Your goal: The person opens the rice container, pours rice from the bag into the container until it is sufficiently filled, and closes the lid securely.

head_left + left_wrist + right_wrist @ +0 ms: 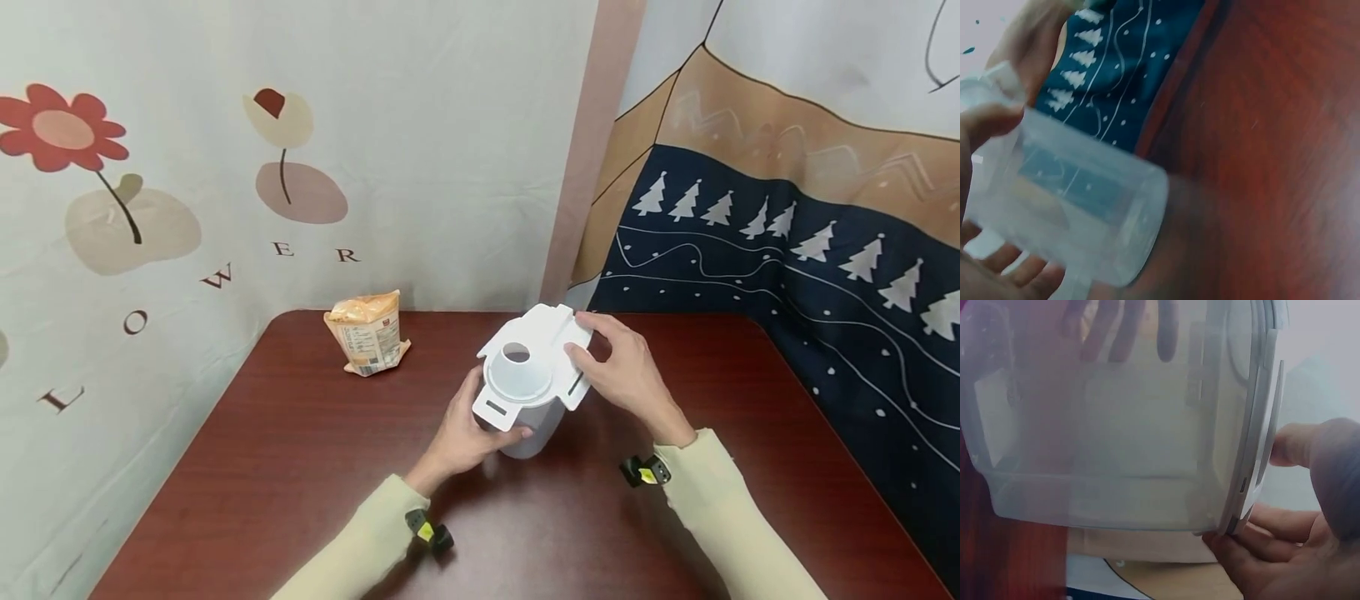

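Observation:
A translucent plastic container [534,431] with a white lid [542,327] is held between both hands, tilted over the table. Locking flaps stick out around the lid, and a raised round part with a dark opening sits on its top. My left hand [459,433] grips the container from the side, thumb at the front; in the right wrist view several of its fingers show through the clear wall. At the lid's right edge my right hand [628,371] pinches a flap [1270,425] between thumb and fingers. The container's interior [1122,425] shows no contents.
An orange and white snack bag [366,340] stands toward the back left of the dark red wooden table [300,500]. Behind the table hang a pale curtain [450,150] with printed flowers and a navy one [697,258] with white trees.

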`<state>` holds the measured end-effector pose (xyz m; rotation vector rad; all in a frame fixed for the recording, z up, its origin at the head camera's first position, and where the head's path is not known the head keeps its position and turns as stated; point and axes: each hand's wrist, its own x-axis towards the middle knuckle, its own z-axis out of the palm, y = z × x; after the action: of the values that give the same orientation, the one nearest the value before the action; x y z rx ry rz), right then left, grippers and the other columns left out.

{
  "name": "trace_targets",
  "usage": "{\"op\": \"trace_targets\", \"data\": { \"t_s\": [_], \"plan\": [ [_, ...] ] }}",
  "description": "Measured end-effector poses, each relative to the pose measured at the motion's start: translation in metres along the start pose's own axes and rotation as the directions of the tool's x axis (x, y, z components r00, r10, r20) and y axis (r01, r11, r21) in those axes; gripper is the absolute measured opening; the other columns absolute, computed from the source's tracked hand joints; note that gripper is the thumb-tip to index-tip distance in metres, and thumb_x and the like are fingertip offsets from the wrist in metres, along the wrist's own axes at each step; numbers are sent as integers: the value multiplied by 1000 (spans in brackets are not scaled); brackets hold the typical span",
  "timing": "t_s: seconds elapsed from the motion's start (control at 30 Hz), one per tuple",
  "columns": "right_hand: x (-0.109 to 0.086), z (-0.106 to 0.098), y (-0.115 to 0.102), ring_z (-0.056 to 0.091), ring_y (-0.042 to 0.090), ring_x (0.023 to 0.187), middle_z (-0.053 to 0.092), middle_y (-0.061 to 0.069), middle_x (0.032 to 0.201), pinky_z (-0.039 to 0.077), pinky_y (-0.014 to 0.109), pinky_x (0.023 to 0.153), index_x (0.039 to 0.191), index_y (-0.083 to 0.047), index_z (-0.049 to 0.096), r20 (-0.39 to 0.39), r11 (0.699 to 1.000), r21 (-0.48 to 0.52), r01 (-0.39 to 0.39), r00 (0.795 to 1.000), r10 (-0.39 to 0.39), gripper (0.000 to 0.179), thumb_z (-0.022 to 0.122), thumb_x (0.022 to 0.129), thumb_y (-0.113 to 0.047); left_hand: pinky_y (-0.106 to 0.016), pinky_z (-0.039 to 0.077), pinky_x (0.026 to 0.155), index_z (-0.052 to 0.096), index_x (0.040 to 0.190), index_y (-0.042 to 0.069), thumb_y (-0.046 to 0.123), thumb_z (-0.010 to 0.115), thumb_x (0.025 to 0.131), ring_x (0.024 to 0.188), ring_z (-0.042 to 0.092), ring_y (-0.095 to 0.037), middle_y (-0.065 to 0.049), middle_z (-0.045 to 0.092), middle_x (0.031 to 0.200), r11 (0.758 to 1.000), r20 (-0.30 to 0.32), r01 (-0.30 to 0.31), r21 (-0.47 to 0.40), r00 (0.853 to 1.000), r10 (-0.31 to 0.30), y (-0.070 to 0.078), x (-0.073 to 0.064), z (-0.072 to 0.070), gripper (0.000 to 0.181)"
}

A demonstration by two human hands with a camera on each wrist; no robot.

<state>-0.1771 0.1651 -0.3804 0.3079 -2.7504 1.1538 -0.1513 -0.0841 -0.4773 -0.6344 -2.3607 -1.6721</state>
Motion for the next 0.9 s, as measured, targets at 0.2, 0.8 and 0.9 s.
{"op": "trace_targets", "data": {
  "t_s": [0.2,0.8,0.9],
  "plan": [
    [-8,7,-12,52,39,137,52,20,151,44,58,114,144,-2,56,-64,997,-68,29,997,-33,56,67,97,-29,-30,45,108,47,146,22,14,96,68,121,59,-16,0,65,133,996,121,19,-86,993,-8,-9,13,-22,92],
    [-3,-18,-18,58,36,118,58,19,140,56,53,101,139,-6,57,11,990,-129,56,998,-56,51,71,95,-28,-26,42,111,49,144,20,14,94,73,123,58,-14,-1,66,133,992,185,28,-126,983,-4,-25,15,-27,84],
    [4,-25,-21,60,35,117,59,18,140,56,52,101,141,-8,55,22,987,-124,99,995,-97,51,71,95,-26,-27,42,111,49,143,21,13,94,72,123,58,-14,0,66,133,992,179,30,-119,984,-8,-25,16,-27,85]
  ]
}}
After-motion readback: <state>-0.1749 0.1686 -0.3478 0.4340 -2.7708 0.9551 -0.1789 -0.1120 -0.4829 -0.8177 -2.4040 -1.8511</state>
